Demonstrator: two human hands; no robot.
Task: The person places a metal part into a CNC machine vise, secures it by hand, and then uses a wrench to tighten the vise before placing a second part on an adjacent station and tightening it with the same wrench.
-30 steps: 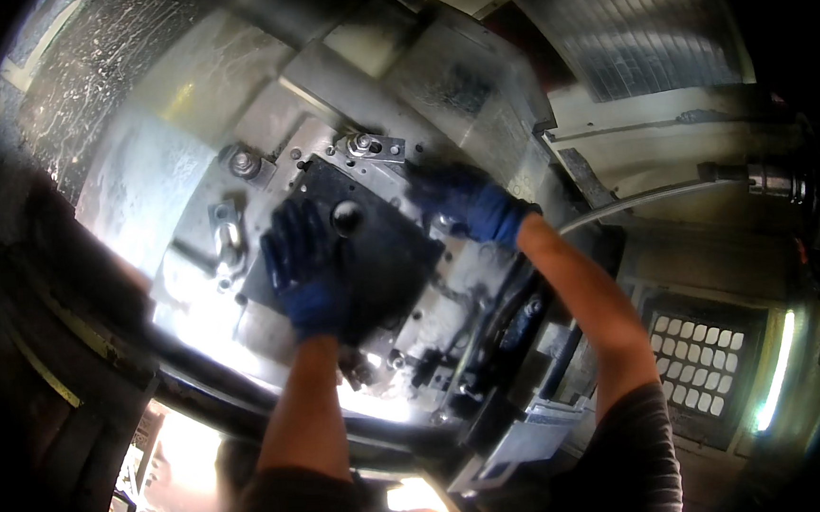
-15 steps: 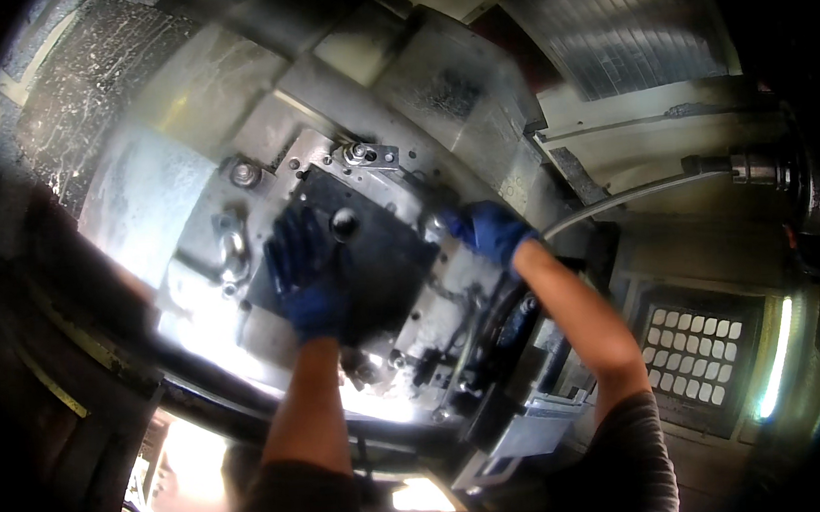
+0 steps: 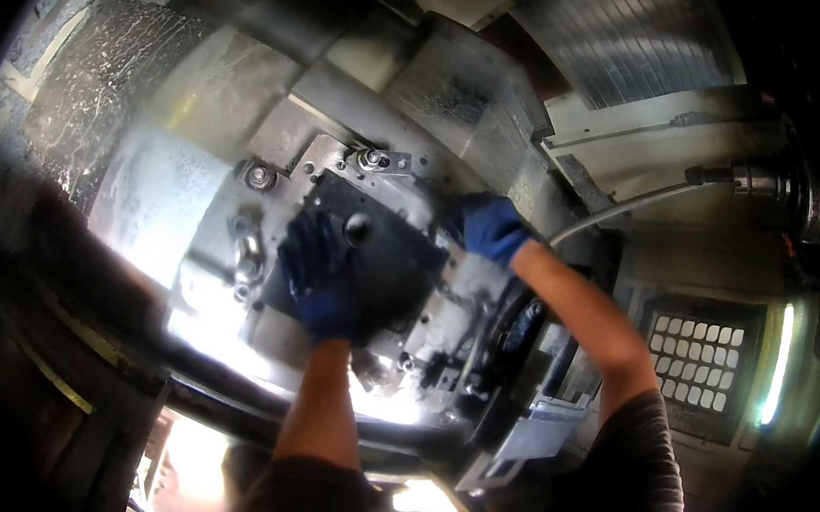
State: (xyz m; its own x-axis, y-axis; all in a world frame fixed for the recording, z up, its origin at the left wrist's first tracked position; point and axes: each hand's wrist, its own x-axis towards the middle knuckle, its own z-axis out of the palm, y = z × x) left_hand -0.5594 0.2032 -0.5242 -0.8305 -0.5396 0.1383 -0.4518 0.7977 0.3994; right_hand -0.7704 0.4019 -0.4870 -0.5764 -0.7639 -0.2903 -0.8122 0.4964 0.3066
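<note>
A dark flat plate [image 3: 386,258] with a round hole lies on a metal fixture [image 3: 282,333] inside a machine. My left hand [image 3: 318,277], in a blue glove, rests flat on the left part of this plate with its fingers stretched out. At the plate's right edge is my gloved right hand [image 3: 489,229], its fingers curled closed. What they grip, if anything, is hidden and blurred. Beyond the plate sits a clamp [image 3: 382,161] with a nut, and left of my left hand is another clamp [image 3: 247,256].
A bolt head [image 3: 259,176] stands up at the fixture's far left corner. From the right, a flexible hose [image 3: 625,209] reaches toward my right wrist. A slotted panel [image 3: 699,359] and a bright light strip [image 3: 778,363] are at the lower right.
The whole view has shifted slightly. My right hand has moved a little left and away from me along the plate's edge; a shiny spot by its fingertips is now covered. My left hand stays on the plate.
</note>
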